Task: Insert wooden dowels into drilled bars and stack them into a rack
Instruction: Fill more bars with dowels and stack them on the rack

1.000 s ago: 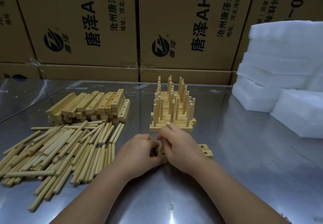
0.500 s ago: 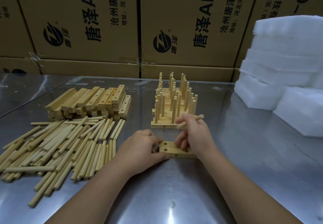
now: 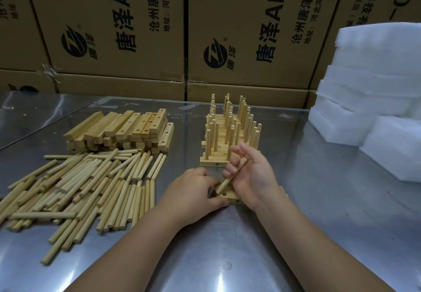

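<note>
Steel table (image 3: pixel 319 223); dowel (image 3: pixel 230 177) between right fingers (image 3: pixel 228 170), tip at bar (image 3: pixel 235 200)

Tilted dowel (image 3: pixel 231 176) tip at drilled bar (image 3: pixel 230 197) — rack (image 3: pixel 224 141) behind.

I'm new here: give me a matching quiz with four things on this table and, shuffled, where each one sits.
Things:
1. loose dowels
2. stacked bars
3. pegged rack
4. foam blocks

Places:
A. far right, piled up
B. near left, lying flat
C. centre, pegs upright
D. back left, behind the flat sticks

Pairs: 1-B, 2-D, 3-C, 4-A
</note>
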